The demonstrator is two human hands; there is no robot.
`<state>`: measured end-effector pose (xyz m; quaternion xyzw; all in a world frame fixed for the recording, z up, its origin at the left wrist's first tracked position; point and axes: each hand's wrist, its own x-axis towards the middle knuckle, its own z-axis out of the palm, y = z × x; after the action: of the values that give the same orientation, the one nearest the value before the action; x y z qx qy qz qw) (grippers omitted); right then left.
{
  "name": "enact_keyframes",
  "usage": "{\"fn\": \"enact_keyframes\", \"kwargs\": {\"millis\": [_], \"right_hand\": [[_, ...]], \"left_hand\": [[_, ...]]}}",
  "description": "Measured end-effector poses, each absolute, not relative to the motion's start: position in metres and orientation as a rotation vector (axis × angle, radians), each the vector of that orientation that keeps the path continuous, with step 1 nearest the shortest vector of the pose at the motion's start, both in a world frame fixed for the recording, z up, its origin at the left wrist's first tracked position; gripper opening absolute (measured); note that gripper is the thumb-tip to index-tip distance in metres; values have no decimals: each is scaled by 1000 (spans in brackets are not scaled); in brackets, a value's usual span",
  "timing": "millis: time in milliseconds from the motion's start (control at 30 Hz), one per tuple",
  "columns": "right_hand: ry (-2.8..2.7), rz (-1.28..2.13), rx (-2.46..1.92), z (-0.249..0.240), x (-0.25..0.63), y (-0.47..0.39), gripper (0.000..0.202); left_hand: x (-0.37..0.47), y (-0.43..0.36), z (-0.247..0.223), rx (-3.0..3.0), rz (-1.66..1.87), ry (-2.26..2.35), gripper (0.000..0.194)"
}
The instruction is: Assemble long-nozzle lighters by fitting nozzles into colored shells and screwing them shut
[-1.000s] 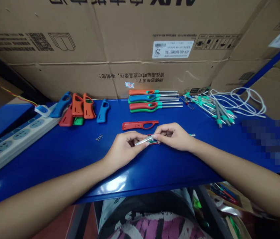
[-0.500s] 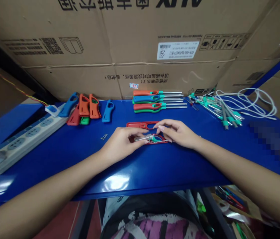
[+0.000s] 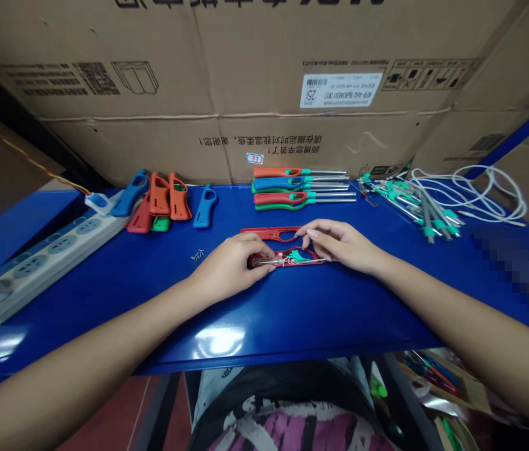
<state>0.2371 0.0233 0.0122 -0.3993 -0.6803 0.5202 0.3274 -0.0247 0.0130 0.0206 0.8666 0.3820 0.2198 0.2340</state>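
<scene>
In the head view, a red lighter shell half (image 3: 287,264) lies open side up on the blue table, with a clear tank (image 3: 267,260), white wires and a green trigger (image 3: 297,255) in it. My left hand (image 3: 233,260) is closed round its rear end, thumb at the near side, fingers over the tank. My right hand (image 3: 339,245) is curled over its front end, thumb and forefinger close together; what these fingers hold is hidden. Just behind lies a second red shell half (image 3: 268,233), its front end by my right fingertips.
Several small screws (image 3: 197,255) lie left of my left hand. Farther back are coloured shell halves (image 3: 178,199), a stack of assembled lighters (image 3: 278,183), metal tubes with green parts (image 3: 426,210) and a white cable (image 3: 473,188). A power strip (image 3: 52,250) stands left; a cardboard wall (image 3: 161,144) closes the back.
The clear tank has gone from tilted up in my left fingers to lying lower in the shell half. The green trigger now sits flatter. My right hand has shifted slightly right.
</scene>
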Motion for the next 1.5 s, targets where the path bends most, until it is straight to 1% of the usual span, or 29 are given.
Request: {"fn": "enact_keyframes", "kwargs": {"millis": [167,533,667,767,833,933,1100,1300,1500], "right_hand": [[-1796,1360,-1040,12,237,24,38],[-1827,1332,-1070,11,236,23,40],[-1968,1168,-1029,10,235,18,35],[-2153,965,-893,9,234,13,29],[-2245,892,-790,9,234,11,28],[-2312,848,-699,9,234,8,29],[-2311,824,-707,10,234,8,35],[-2335,774,-700,9,236,8,31],[-2432,634,-673,10,236,6,35]], "left_hand": [[-25,13,21,2352,627,1039,20],[-25,15,18,2351,635,1020,12],[-24,14,19,2337,615,1052,11],[-24,12,21,2343,582,1074,11],[-25,11,22,2346,556,1088,11],[-24,11,24,2343,541,1092,10],[-24,11,23,2362,549,1092,12],[-25,12,23,2344,543,1074,10],[-25,13,23,2334,536,1074,12]]}}
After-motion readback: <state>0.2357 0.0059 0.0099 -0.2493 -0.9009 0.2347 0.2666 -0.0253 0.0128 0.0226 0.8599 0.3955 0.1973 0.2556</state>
